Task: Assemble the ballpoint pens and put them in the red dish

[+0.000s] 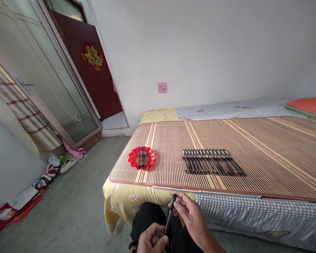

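Observation:
A dark pen [170, 216] is held slanting above my lap, between both hands. My left hand [153, 239] closes around its lower end, and my right hand [186, 214] pinches its upper end between thumb and fingers. On the bamboo mat in front of me lies a row of several dark pens [212, 162], side by side. To their left, a red scalloped plate [131, 160] holds a few more pens [142, 159] lying together.
The striped bamboo mat [165, 140] covers a bed with yellow and checked cloth. An orange folded item [308, 105] lies at the far right. A glass door [55, 70] stands at the left, with papers and cloths [26, 196] on the floor along the wall.

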Available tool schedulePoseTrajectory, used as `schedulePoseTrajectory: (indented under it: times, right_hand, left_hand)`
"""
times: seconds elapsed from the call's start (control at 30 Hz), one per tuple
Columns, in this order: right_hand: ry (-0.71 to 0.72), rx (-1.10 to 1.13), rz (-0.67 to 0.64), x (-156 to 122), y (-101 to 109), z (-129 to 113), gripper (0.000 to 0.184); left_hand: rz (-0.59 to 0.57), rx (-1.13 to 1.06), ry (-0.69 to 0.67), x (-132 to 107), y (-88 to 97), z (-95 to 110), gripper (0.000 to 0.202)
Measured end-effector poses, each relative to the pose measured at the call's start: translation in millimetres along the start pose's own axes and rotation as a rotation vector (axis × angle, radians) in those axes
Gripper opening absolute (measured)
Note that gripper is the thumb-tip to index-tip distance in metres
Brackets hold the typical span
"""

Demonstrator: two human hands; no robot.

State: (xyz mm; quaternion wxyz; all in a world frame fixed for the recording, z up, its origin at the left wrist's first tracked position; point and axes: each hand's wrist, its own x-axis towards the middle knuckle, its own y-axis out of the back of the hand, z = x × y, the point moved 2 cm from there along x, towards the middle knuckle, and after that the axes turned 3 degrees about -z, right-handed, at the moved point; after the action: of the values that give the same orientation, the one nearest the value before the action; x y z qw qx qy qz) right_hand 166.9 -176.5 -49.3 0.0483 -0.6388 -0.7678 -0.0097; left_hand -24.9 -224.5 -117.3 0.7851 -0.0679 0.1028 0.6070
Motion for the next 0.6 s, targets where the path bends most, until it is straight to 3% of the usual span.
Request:
schedulePoseTrajectory:
  times: [0.1, 0.23, 0.4, 0.6]
  right_hand:
    - [0.018, -0.121, 0.085, -1.1, 7.2, 19.4, 0.041]
    - [0.093, -0.385, 0.127, -9.7, 9.1, 65.5, 0.026]
    - [0.313, -0.669, 0.104, -19.3, -1.6, 107.0, 0.024]
    - [0.479, -0.756, 0.128, -14.1, -1.1, 110.7, 0.026]
  left_hand:
    - [0.202, 0.082, -0.144, 13.1, 11.1, 18.5, 0.05]
    - [0.465, 0.319, -0.227, 41.7, 41.0, 64.2, 0.037]
    - [0.499, 0.39, -0.267, 95.3, 73.2, 115.3, 0.038]
    - [0.518, 0.451, -0.242, 146.7, 88.4, 133.2, 0.033]
